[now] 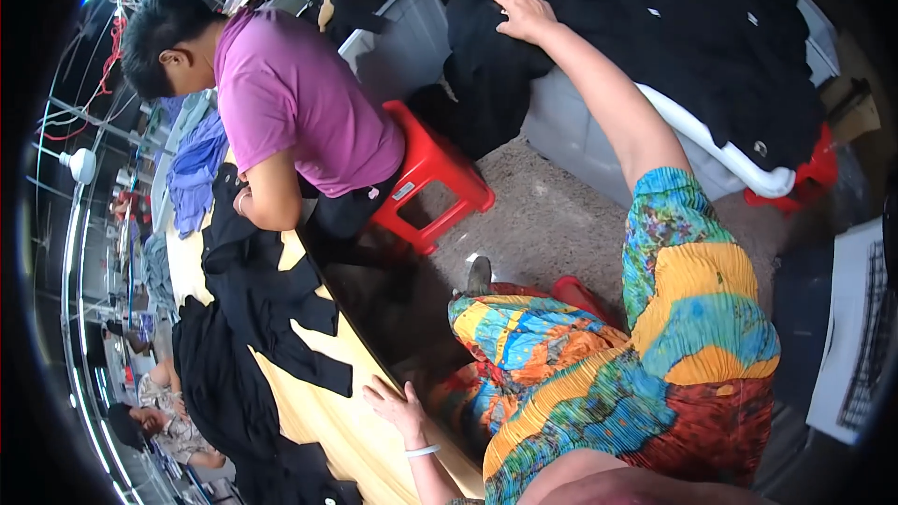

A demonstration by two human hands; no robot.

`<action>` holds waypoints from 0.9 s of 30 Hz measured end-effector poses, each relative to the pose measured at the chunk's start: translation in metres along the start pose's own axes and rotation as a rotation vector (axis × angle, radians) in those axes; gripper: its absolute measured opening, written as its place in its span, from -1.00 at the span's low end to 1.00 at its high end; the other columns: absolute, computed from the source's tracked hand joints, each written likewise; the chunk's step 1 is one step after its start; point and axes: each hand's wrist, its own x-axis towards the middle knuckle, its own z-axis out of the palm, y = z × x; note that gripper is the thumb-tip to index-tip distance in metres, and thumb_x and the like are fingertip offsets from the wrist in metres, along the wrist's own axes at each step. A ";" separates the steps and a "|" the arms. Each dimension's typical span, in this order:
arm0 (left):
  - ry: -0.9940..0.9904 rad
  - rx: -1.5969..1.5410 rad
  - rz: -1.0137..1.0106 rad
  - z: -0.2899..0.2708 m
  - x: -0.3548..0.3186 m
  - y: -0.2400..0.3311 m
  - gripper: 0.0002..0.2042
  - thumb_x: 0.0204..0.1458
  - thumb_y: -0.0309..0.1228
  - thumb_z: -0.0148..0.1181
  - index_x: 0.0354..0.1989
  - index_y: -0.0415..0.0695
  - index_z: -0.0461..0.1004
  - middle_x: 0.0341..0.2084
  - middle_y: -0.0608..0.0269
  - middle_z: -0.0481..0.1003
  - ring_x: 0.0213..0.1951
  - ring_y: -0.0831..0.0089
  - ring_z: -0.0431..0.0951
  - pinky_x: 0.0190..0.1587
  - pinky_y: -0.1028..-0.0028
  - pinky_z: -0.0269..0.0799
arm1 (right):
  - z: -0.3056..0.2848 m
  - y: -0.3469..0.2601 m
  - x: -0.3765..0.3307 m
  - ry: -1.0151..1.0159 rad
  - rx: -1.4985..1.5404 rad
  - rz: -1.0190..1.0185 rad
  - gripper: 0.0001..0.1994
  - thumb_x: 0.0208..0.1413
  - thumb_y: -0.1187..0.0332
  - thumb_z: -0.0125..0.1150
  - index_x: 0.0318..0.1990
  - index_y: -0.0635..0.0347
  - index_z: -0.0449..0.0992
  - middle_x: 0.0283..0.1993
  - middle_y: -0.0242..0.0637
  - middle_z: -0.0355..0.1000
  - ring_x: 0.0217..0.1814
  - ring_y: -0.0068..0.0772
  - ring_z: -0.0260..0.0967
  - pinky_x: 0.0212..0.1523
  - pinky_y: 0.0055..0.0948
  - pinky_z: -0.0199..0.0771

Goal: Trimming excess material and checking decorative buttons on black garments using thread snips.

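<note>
On the pale yellow table top (327, 416), close to its edge, lies my left hand (396, 409), open with fingers apart and a pale bangle on the wrist. It holds nothing, and black garments (267, 299) are spread on the table just beyond it. My right arm stretches far forward to a large heap of black garments (645, 28) piled over a grey bin (575, 122). The right hand (524, 15), with a ring on one finger, rests on the heap's left part. Its fingers look loosely extended, with no cloth visibly gripped.
A person in a purple shirt (299, 93) sits on a red stool (435, 178) at the table, between it and the bins. Purple cloth (196, 173) lies farther along the table. Another grey bin (402, 37) stands behind the stool. A white box (847, 332) is at the right.
</note>
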 end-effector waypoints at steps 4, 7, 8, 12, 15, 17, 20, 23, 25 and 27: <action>0.086 -0.055 -0.013 -0.001 0.001 0.006 -0.30 -0.21 -0.36 0.21 0.16 -0.15 0.02 0.12 -0.25 -0.04 0.15 -0.14 -0.05 0.14 0.09 -0.09 | 0.012 0.006 0.048 -0.133 -0.144 -0.051 -0.41 -0.19 0.32 0.03 0.13 -0.23 0.17 0.19 -0.31 0.10 0.12 -0.26 0.19 0.07 -0.33 0.23; 0.092 -0.042 -0.065 -0.005 0.003 0.012 -0.35 -0.18 -0.33 0.18 0.14 -0.15 0.06 0.12 -0.22 -0.02 0.15 -0.10 -0.02 0.15 0.10 -0.10 | 0.001 0.003 0.053 -0.366 -0.155 -0.036 -0.51 -0.18 0.29 0.04 0.04 -0.20 0.31 0.01 -0.35 0.32 0.06 -0.32 0.25 0.04 -0.34 0.26; 0.103 -0.032 -0.065 -0.005 0.005 0.014 -0.36 -0.17 -0.32 0.17 0.14 -0.15 0.07 0.12 -0.21 -0.01 0.15 -0.09 -0.02 0.15 0.10 -0.10 | 0.001 0.009 0.052 -0.362 -0.160 -0.044 -0.56 -0.17 0.28 0.05 -0.01 -0.17 0.36 -0.03 -0.33 0.35 0.03 -0.29 0.27 0.02 -0.33 0.28; 0.101 -0.031 -0.106 -0.004 0.003 0.014 -0.38 -0.16 -0.31 0.16 0.12 -0.15 0.09 0.12 -0.19 0.00 0.15 -0.05 -0.01 0.15 0.12 -0.10 | 0.001 0.021 0.031 -0.227 -0.056 0.030 -0.74 -0.10 0.23 0.07 -0.20 0.00 0.44 -0.17 -0.25 0.40 -0.07 -0.18 0.31 -0.09 -0.26 0.32; 0.120 -0.046 -0.093 -0.001 0.004 0.017 -0.38 -0.15 -0.32 0.16 0.13 -0.14 0.09 0.11 -0.19 0.01 0.15 -0.05 -0.01 0.16 0.14 -0.09 | -0.006 0.050 0.007 -0.055 0.122 0.050 -0.75 -0.09 0.19 0.07 -0.26 0.07 0.42 -0.25 -0.21 0.41 -0.16 -0.16 0.34 -0.19 -0.29 0.34; 0.123 -0.051 -0.092 0.001 0.004 0.015 -0.39 -0.15 -0.32 0.16 0.12 -0.14 0.09 0.11 -0.19 0.01 0.14 -0.06 0.00 0.16 0.14 -0.09 | -0.022 0.052 -0.019 0.073 0.397 0.133 -0.72 -0.09 0.17 0.07 -0.23 0.09 0.43 -0.29 -0.22 0.43 -0.21 -0.20 0.37 -0.20 -0.36 0.34; 0.126 -0.048 -0.075 0.001 0.005 0.019 -0.40 -0.15 -0.32 0.16 0.12 -0.15 0.10 0.10 -0.19 0.02 0.13 -0.07 0.02 0.15 0.13 -0.07 | -0.046 0.077 -0.063 0.229 0.807 0.276 -0.69 -0.07 0.27 0.11 -0.16 0.20 0.42 -0.37 -0.32 0.43 -0.36 -0.51 0.36 -0.34 -0.56 0.35; 0.134 -0.012 -0.033 0.000 0.007 0.021 -0.38 -0.15 -0.30 0.17 0.12 -0.17 0.08 0.08 -0.22 0.04 0.12 -0.09 0.04 0.12 0.13 -0.03 | -0.092 0.089 -0.116 0.286 1.447 0.350 -0.82 -0.01 0.37 0.07 -0.22 0.12 0.33 -0.58 -0.58 0.11 -0.66 -0.80 0.01 -0.65 -0.72 0.11; 0.144 -0.037 -0.042 0.002 0.004 0.014 -0.39 -0.15 -0.32 0.16 0.11 -0.20 0.08 0.07 -0.24 0.05 0.11 -0.10 0.06 0.12 0.13 -0.01 | -0.106 0.081 -0.147 0.302 1.651 0.379 -0.94 0.04 0.42 0.02 -0.37 0.07 0.26 -0.60 -0.59 0.06 -0.69 -0.75 -0.01 -0.65 -0.66 0.09; 0.210 -0.171 0.011 0.009 0.006 0.020 -0.40 -0.14 -0.36 0.16 0.09 -0.25 0.08 0.06 -0.28 0.05 0.09 -0.11 0.09 0.12 0.16 0.01 | -0.120 0.064 -0.177 0.225 1.729 0.400 -0.95 0.07 0.42 -0.03 -0.40 0.06 0.26 -0.61 -0.58 0.05 -0.69 -0.73 -0.03 -0.64 -0.65 0.07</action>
